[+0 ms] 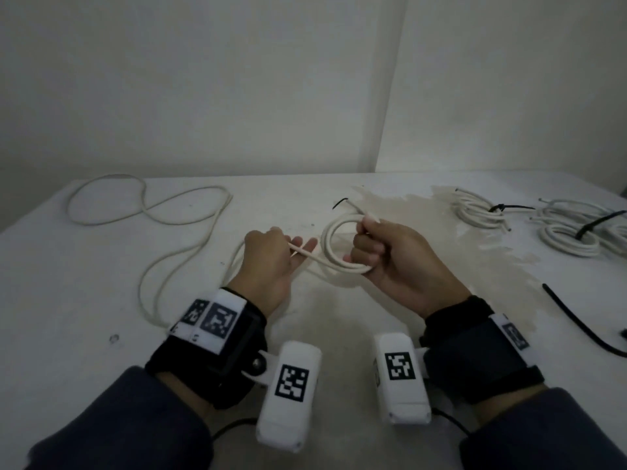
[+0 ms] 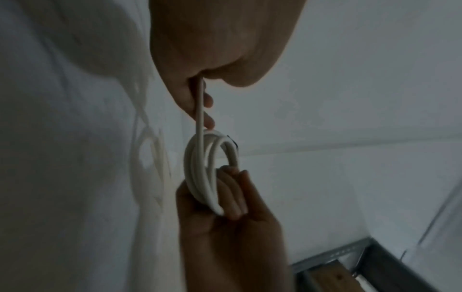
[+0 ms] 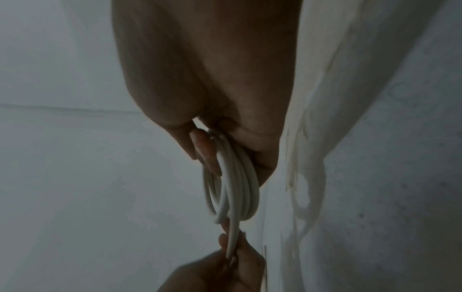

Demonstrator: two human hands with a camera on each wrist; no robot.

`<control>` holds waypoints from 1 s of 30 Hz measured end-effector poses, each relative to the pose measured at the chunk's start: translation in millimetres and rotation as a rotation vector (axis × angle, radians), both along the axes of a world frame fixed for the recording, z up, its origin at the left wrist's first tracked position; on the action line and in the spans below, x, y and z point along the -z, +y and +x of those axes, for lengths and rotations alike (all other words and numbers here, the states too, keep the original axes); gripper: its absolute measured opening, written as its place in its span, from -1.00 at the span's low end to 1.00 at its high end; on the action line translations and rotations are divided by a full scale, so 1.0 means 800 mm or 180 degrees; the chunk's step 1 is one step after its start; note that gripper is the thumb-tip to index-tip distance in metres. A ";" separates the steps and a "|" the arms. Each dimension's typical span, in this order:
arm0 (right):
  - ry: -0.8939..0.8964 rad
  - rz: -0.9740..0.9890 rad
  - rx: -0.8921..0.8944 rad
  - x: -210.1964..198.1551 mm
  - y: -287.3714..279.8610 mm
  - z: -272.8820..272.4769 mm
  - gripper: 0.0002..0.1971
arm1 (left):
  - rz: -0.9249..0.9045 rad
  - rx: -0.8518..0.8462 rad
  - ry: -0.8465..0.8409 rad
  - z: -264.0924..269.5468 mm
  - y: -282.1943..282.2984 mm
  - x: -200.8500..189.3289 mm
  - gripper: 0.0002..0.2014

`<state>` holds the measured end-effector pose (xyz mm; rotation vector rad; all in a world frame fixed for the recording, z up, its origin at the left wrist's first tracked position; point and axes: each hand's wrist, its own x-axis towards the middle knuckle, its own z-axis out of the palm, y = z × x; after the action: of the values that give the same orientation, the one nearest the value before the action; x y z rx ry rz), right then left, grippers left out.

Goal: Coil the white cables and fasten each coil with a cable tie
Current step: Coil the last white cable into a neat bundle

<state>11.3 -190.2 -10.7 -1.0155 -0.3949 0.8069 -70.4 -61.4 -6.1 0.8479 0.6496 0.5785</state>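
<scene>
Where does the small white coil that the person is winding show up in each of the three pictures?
Head view: the coil sits at the centre, gripped by the right hand.
Left wrist view: the coil is just below the middle, edge-on, above the right hand's fingers.
Right wrist view: the coil hangs below centre.
Shared landmark: the straight cable strand running from the coil to the left hand.

On the worktop, loose cable trails left of the held coil; two tied coils lie far right, a cable tie nearer.
</scene>
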 end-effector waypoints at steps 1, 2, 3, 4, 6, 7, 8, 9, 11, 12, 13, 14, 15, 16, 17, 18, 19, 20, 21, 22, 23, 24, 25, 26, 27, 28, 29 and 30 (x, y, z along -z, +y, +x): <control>-0.0202 -0.0148 -0.0078 -0.001 0.000 -0.003 -0.71 | 0.0432 0.0003 0.0146 0.000 0.002 0.002 -0.82; -0.0390 -0.0285 -0.0164 -0.002 0.000 -0.005 -0.71 | 0.0928 0.0105 0.0329 0.000 0.003 0.003 -0.78; -0.0539 -0.0401 -0.0266 -0.004 -0.001 -0.007 -0.72 | 0.1351 0.0319 0.0472 -0.001 0.004 0.001 -0.76; -0.0634 -0.0486 -0.0375 -0.004 -0.002 -0.008 -0.72 | 0.1727 0.0619 0.0564 -0.003 0.005 0.000 -0.74; -0.0695 -0.0579 -0.0554 -0.004 -0.004 -0.008 -0.72 | 0.1820 0.1340 0.0534 -0.010 0.007 -0.006 -0.71; -0.0720 -0.0638 -0.0596 -0.004 -0.005 -0.007 -0.71 | 0.1718 0.1637 0.0421 -0.013 0.007 -0.007 -0.70; -0.0761 -0.0712 -0.0621 -0.004 -0.006 -0.007 -0.71 | 0.1615 0.1811 0.0323 -0.015 0.007 -0.008 -0.70; -0.0795 -0.0769 -0.0651 -0.004 -0.007 -0.008 -0.70 | 0.1540 0.1878 0.0281 -0.016 0.006 -0.007 -0.71; -0.0821 -0.0795 -0.0717 -0.007 -0.006 -0.012 -0.69 | 0.1521 0.1900 0.0294 -0.014 0.003 -0.003 -0.72; -0.0854 -0.0796 -0.0706 -0.008 -0.006 -0.014 -0.69 | 0.1519 0.1892 0.0306 -0.014 0.001 -0.003 -0.72; -0.0904 -0.0808 -0.0654 -0.010 -0.005 -0.017 -0.72 | 0.1476 0.1890 0.0297 -0.013 0.001 -0.002 -0.73; -0.0951 -0.0827 -0.0575 -0.011 -0.004 -0.020 -0.79 | 0.1376 0.1958 0.0242 -0.013 0.000 -0.002 -0.74; -0.0968 -0.0828 -0.0493 -0.012 -0.003 -0.021 -0.87 | 0.1241 0.2090 0.0145 -0.013 0.000 -0.002 -0.73; -0.0967 -0.0814 -0.0420 -0.013 -0.003 -0.021 -0.88 | 0.1152 0.2235 0.0040 -0.014 0.000 -0.004 -0.68; -0.0958 -0.0790 -0.0377 -0.013 -0.003 -0.021 -0.86 | 0.1212 0.2352 -0.0007 -0.014 -0.001 -0.006 -0.67; -0.0959 -0.0756 -0.0369 -0.013 -0.003 -0.020 -0.83 | 0.1416 0.2409 0.0027 -0.015 -0.003 -0.007 -0.69; -0.0970 -0.0714 -0.0389 -0.014 -0.004 -0.020 -0.83 | 0.1635 0.2404 0.0062 -0.015 -0.005 -0.008 -0.70; -0.0983 -0.0665 -0.0431 -0.014 -0.004 -0.021 -0.83 | 0.1793 0.2326 0.0084 -0.015 -0.008 -0.008 -0.67; -0.1002 -0.0625 -0.0473 -0.014 -0.005 -0.021 -0.82 | 0.1844 0.2236 0.0083 -0.015 -0.010 -0.008 -0.62; -0.1046 -0.0607 -0.0501 -0.015 -0.005 -0.021 -0.81 | 0.1854 0.2165 0.0046 -0.015 -0.012 -0.008 -0.57; -0.1112 -0.0619 -0.0503 -0.014 -0.005 -0.021 -0.80 | 0.1851 0.2113 -0.0003 -0.015 -0.012 -0.005 -0.52; -0.1183 -0.0640 -0.0500 -0.014 -0.006 -0.020 -0.76 | 0.1832 0.2103 -0.0056 -0.015 -0.013 -0.005 -0.50; -0.1246 -0.0661 -0.0502 -0.014 -0.007 -0.019 -0.70 | 0.1807 0.2108 -0.0103 -0.015 -0.014 -0.004 -0.50; -0.1322 -0.0670 -0.0514 -0.015 -0.007 -0.018 -0.62 | 0.1807 0.2113 -0.0131 -0.014 -0.015 -0.004 -0.50; -0.1439 -0.0694 -0.0519 -0.014 -0.008 -0.017 -0.53 | 0.1835 0.2108 -0.0128 -0.014 -0.016 -0.004 -0.49; -0.1590 -0.0761 -0.0512 -0.013 -0.008 -0.017 -0.46 | 0.1885 0.2076 -0.0096 -0.014 -0.015 -0.004 -0.50; -0.1741 -0.0861 -0.0500 -0.012 -0.009 -0.017 -0.41 | 0.1958 0.2050 -0.0049 -0.013 -0.016 -0.004 -0.52; -0.1850 -0.0947 -0.0497 -0.011 -0.008 -0.018 -0.39 | 0.2041 0.2039 0.0005 -0.013 -0.016 -0.005 -0.54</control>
<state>-3.0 -197.0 -1.6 -1.5148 -0.8769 0.7105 -81.2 -74.3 -2.5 1.5760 0.1504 0.1883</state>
